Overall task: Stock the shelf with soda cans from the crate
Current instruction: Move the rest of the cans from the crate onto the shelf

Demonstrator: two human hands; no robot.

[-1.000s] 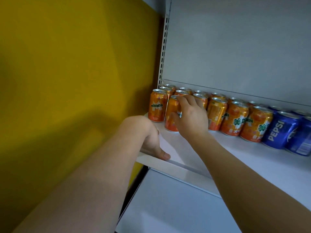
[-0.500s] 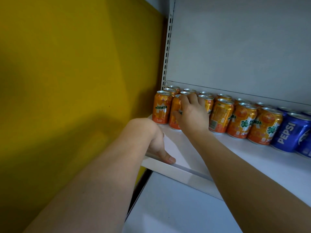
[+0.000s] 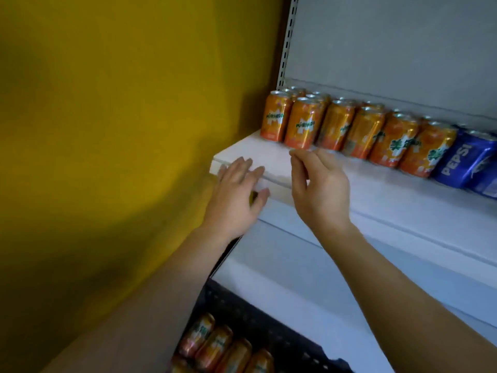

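Between cans now. Both empty: left hand [image 3: 236, 195] flat, fingers spread on shelf [image 3: 376, 189] edge; right hand [image 3: 318, 189] loosely curled just before orange cans [image 3: 304, 125]. Next, likely down to crate [image 3: 269, 329] for more.

Both hands [image 3: 236, 192] [image 3: 320, 189] empty, fingers relaxed

- The orange cans [image 3: 301, 125] in the upper middle of the frame are seen as glossy printed metal, with bare silvery tops.
- The blue cans [image 3: 462, 162] at the right edge show the same sheen — smooth and reflective.
- The shelf [image 3: 376, 192] is rendered as white painted metal, smooth and matt.
- The back panel [image 3: 390, 44], upper right, appears flat grey and dull.
- The wall [image 3: 107, 103] on the left is painted yellow — matt, without visible texture.
- The crate [image 3: 269, 327] at the bottom is seen as dark perforated plastic.
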